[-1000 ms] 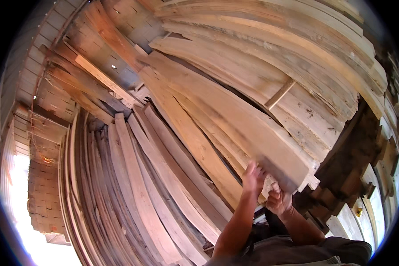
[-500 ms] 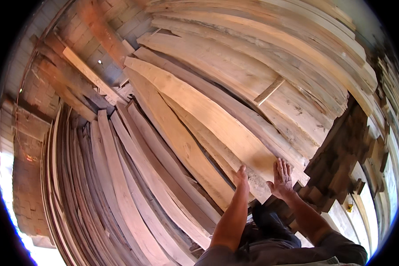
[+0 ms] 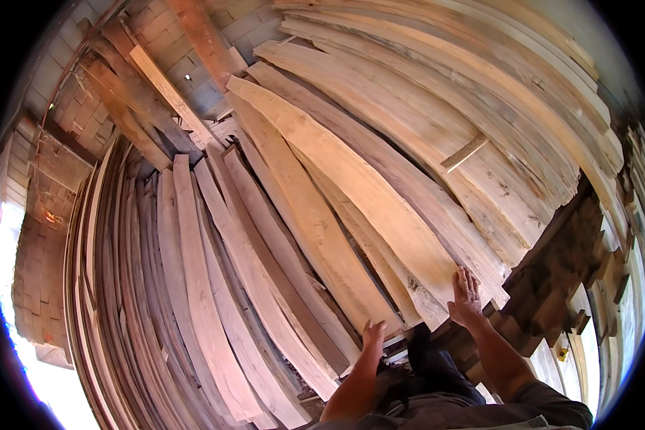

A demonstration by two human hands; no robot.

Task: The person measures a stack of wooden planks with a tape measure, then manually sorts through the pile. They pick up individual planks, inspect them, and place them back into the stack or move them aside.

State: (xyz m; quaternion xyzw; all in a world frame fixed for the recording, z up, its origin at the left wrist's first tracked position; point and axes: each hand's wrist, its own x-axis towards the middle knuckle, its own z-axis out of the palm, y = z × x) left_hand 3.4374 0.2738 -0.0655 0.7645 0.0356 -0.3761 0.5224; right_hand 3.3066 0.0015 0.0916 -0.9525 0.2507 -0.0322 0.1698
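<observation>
My right hand [image 3: 466, 297] lies with its fingers stretched out on the near end of a long pale wooden plank [image 3: 380, 193], which rests on other boards. Lower and to the left, my left hand [image 3: 373, 335] is at the near end of a neighbouring yellowish plank [image 3: 312, 222]. Its fingers look curled over that plank's end, and their undersides are hidden. Both planks run away from me toward the far left, with a narrower board [image 3: 380, 247] partly showing between them.
Many stacked boards [image 3: 222, 287] curve along the left. A higher pile of wide planks [image 3: 423, 115] fills the far right, with a short stick [image 3: 465, 153] across it. Wooden beams [image 3: 172, 93] lean by a brick wall [image 3: 240, 25]. Dark stacked block ends [image 3: 552, 287] stand at right.
My left hand has moved left and nearer to me, from beside the pale plank to the yellowish plank's end. My right hand stays on the pale plank's end. The view has shifted slightly.
</observation>
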